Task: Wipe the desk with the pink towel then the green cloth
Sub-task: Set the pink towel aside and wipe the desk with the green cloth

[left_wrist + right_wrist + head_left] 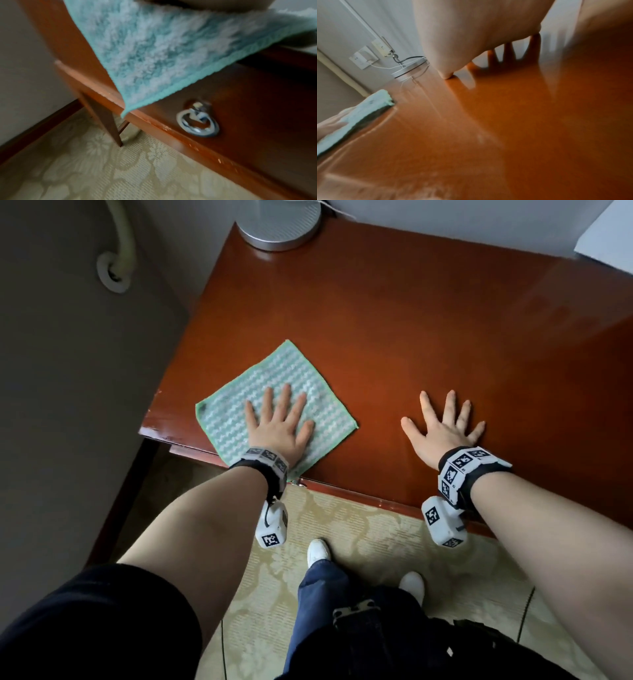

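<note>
A green and white cloth point(239, 392) lies spread flat near the front left corner of the red-brown desk point(428, 330). My left hand point(279, 422) presses flat on the cloth with fingers straight and spread. The cloth's near corner point(154, 60) hangs a little over the desk's front edge. My right hand point(443, 426) lies flat on the bare desk to the right of the cloth, fingers spread, holding nothing. In the right wrist view the cloth point(361, 113) shows at the left. No pink towel is in view.
A round silver lamp base point(279, 224) with cables stands at the desk's back left corner. A white object point(606, 237) sits at the back right. A drawer with a metal ring pull point(197, 121) is under the front edge. Wall and pipe lie left.
</note>
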`<state>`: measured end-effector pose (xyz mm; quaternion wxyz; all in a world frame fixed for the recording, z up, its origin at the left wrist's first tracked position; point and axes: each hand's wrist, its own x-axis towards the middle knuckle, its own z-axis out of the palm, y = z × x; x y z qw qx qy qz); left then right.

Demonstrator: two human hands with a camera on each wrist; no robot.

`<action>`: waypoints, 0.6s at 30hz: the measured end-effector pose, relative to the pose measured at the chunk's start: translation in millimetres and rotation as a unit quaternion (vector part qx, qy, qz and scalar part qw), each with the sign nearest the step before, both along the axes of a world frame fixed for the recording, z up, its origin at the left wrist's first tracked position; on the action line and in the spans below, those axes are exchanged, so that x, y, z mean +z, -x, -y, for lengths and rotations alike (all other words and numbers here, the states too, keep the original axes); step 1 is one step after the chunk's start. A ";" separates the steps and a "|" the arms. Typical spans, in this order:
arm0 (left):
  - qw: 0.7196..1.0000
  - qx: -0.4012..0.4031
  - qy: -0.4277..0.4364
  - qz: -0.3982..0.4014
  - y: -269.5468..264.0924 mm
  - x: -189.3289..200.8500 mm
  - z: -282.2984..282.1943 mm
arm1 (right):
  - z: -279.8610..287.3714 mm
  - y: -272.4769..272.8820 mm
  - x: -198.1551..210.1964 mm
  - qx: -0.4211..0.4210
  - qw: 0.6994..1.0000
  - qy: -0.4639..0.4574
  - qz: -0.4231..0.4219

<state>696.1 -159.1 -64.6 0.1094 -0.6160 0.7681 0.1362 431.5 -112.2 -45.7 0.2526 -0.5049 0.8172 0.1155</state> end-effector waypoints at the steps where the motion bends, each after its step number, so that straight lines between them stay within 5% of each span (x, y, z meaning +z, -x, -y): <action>1: 0.999 -0.045 -0.006 0.003 14.5 1.7 -3.9 | -1.8 2.0 0.6 0.003 1.000 0.002 0.002; 9: 0.929 -0.366 -0.039 0.036 141.6 6.9 -39.3 | -39.5 49.9 4.2 -0.026 1.000 -0.009 -0.004; 18: 0.845 -0.527 -0.019 0.092 227.0 11.8 8.0 | -43.0 137.0 4.5 -0.033 0.999 -0.025 -0.006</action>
